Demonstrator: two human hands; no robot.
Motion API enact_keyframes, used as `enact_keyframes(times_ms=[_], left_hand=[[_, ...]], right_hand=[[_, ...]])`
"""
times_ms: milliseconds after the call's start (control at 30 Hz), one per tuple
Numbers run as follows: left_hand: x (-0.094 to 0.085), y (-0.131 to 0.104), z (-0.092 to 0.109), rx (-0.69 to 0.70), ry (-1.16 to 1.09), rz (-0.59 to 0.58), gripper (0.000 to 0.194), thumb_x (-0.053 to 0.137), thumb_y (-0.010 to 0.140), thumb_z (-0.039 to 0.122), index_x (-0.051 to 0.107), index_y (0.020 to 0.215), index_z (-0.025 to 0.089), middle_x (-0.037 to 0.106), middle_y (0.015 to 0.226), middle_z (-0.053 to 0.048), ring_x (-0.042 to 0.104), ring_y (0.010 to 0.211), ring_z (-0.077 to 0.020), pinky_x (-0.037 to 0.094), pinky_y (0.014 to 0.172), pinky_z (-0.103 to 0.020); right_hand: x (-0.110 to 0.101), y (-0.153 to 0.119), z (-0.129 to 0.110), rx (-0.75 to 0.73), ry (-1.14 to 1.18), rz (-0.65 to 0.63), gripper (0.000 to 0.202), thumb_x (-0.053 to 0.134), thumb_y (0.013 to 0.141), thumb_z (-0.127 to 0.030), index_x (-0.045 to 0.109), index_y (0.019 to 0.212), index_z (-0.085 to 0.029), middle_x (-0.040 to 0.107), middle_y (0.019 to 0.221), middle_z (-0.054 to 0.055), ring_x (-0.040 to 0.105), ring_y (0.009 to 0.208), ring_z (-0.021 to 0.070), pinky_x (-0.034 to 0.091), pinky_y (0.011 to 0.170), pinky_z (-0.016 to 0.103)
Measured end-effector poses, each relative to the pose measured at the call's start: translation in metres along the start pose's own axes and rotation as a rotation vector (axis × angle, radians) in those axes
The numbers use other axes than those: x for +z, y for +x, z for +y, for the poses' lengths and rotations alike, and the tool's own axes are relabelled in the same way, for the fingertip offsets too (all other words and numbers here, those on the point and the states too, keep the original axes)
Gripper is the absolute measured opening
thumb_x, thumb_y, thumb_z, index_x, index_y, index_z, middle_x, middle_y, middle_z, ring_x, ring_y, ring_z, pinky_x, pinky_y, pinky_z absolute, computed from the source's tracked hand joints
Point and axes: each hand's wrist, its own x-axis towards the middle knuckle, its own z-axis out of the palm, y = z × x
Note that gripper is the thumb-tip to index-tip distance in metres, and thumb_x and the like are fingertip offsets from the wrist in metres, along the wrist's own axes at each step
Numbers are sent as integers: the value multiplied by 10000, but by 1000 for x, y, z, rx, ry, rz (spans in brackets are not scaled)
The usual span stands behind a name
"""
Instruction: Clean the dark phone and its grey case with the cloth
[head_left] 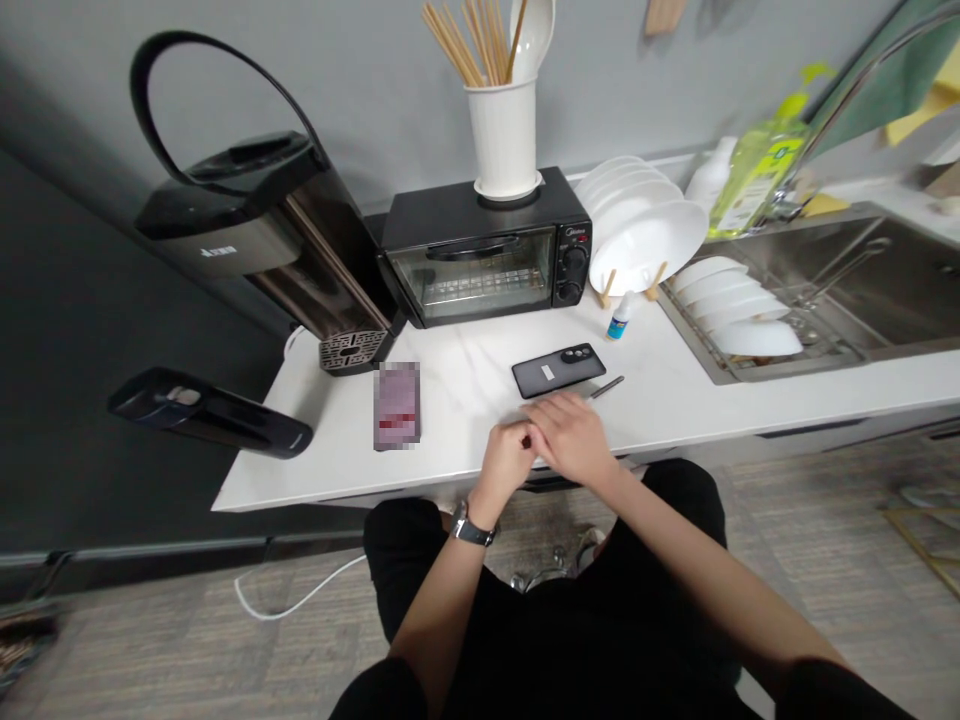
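Note:
My left hand (510,455) is closed at the counter's front edge, its fingers curled; whether it holds anything is hidden. Against it rests my right hand (568,432), fingers bent together and partly covering the left one. Just beyond the hands lies a dark phone or phone case (559,371) with a camera cutout and a small white label. A thin dark pen-like tool (607,387) sticks out beside my right hand. Farther back stands a small bottle (619,318) with a blue label. A blurred-out purple item (397,405) lies to the left.
Behind stands a black toaster oven (480,265) carrying a white utensil holder (504,135). A tall dispenser (300,250) and a dark flask (217,412) are at the left. White plates (649,240) and a sink (862,290) with bowls are at the right.

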Motion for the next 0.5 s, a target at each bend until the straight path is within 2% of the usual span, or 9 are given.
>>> enact_keyframes(times_ms=[67,133,167,233,300,367,433,500], left_hand=[[0,0,2,11,-39,-11,191,689,959,215,830,1080,172,836,946,-61,739,727,-182,588,735,-264],[1,0,4,18,-67,-8,263,711,961,257,800,1204,208,834,1068,-56,752,766,-181,596,746,-262],[1,0,5,19,-60,-1,263,715,957,250,801,1201,206,836,1051,-54,747,746,-177,594,726,-258],[2,0,2,19,-9,17,183,709,935,180,829,1074,173,831,886,-51,717,665,-167,579,668,-251],[1,-1,-2,23,39,27,147,691,896,94,827,873,145,788,726,-50,695,611,-165,571,637,-250],[0,-3,-5,29,57,32,187,678,874,57,801,763,143,771,683,-54,696,596,-169,578,635,-257],[0,-4,-4,37,32,38,148,692,895,95,823,872,158,815,803,-64,737,651,-180,605,673,-269],[1,-4,1,51,-17,62,174,713,926,164,827,1053,193,840,971,-64,787,770,-200,635,750,-289]], right_hand=[[-5,-2,22,149,-67,91,338,422,1048,-225,750,973,-191,762,919,80,616,878,258,429,885,434],[-8,-4,37,324,-123,201,384,389,1047,-186,735,882,-206,753,892,74,612,868,256,403,946,455],[-8,-4,36,355,-129,225,389,384,1047,-178,729,870,-210,752,904,74,615,895,258,384,995,466],[-2,-3,18,275,-89,194,358,396,1048,-190,730,922,-209,755,963,78,615,971,263,358,1055,469],[7,-2,-6,52,-12,81,317,421,1046,-234,734,1042,-186,755,1000,87,607,967,259,394,988,433],[11,-1,-15,-72,-5,15,325,447,1048,-280,716,1177,-152,758,1051,104,605,967,262,410,898,417],[8,-2,0,-29,-44,50,345,436,1060,-317,734,1127,-155,758,970,105,597,907,270,397,823,421],[0,-3,25,157,-61,146,400,388,1078,-307,747,951,-184,743,867,99,585,840,267,383,793,424]])
